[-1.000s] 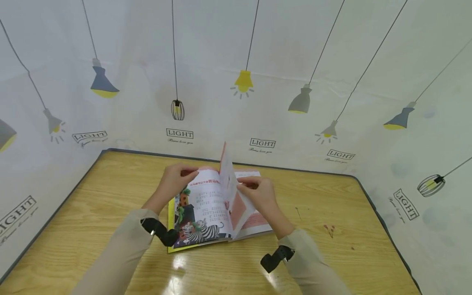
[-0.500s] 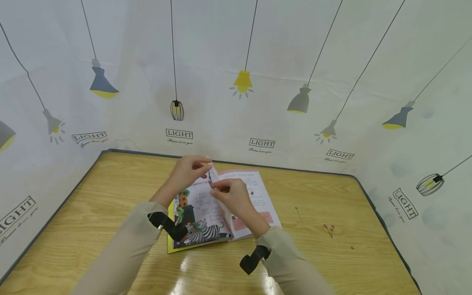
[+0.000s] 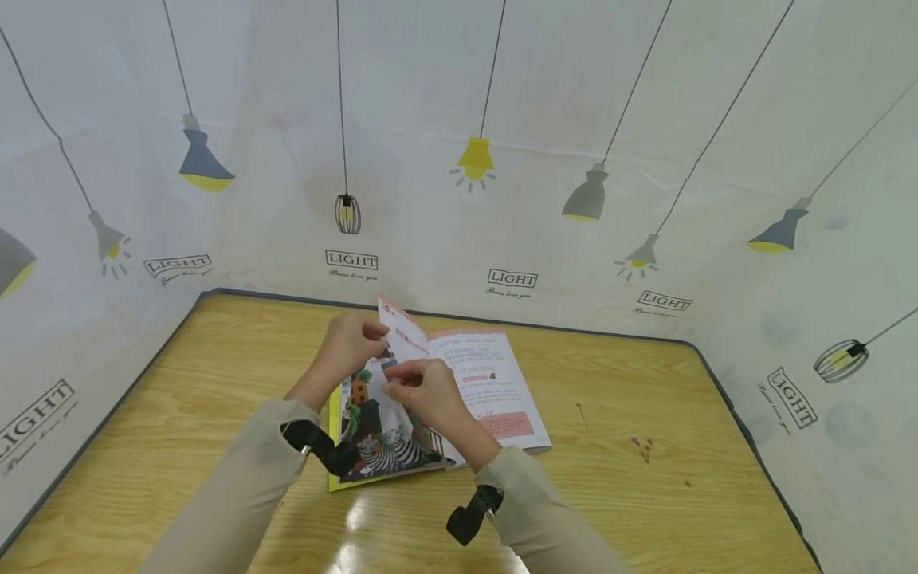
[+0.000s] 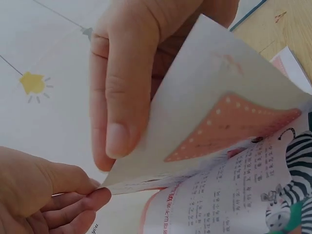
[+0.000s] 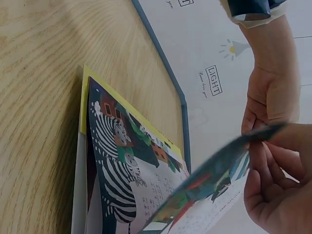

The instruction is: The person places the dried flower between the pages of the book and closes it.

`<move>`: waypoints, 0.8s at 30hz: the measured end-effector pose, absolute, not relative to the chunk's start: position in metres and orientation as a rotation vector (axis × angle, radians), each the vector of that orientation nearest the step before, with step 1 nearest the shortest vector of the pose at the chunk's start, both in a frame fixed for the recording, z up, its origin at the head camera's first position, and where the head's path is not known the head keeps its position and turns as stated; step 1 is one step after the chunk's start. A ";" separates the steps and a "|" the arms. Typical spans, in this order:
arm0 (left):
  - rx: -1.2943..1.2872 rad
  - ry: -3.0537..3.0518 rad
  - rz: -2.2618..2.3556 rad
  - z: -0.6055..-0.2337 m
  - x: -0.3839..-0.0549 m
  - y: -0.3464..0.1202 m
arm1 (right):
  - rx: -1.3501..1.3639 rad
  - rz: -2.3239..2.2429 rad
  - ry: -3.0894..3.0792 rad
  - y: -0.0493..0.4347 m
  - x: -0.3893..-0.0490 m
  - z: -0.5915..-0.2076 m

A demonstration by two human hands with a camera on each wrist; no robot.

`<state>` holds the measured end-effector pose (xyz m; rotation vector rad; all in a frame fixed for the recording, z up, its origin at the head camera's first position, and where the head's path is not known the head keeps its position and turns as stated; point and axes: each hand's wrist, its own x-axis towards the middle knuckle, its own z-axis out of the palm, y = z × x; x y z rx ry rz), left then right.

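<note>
An open picture book [image 3: 495,391] lies on the wooden table, with zebras and buildings on its left page and print on its right. One lifted book page [image 3: 409,339] leans over to the left. My left hand [image 3: 351,339] pinches its upper outer corner; the left wrist view shows thumb and fingertips meeting there. My right hand [image 3: 430,391] is at the page's outer edge, lower down, touching it from the right side. Its thumb [image 4: 127,92] is fairly straight along the edge, and its fingers [image 5: 256,190] are bent in the right wrist view. The hands cover part of the left page.
The book's yellow cover edge [image 3: 334,446] sticks out at the left. Small reddish dried-flower shapes [image 3: 643,448] and a thin dark sprig [image 3: 581,414] show on the table [image 3: 602,502] to the right. A white sheet [image 3: 531,223] printed with lamps encloses the table's back and sides.
The lifted page has swung from near upright over to the left. My left hand has taken its corner, and my right hand has moved left with it. The printed right page is now uncovered.
</note>
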<state>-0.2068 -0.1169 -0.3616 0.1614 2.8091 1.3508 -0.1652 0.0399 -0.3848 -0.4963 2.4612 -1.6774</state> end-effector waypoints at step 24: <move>0.068 2.864 1.443 -0.426 -0.197 -0.155 | -0.014 -1.671 2.611 0.159 -0.185 -0.426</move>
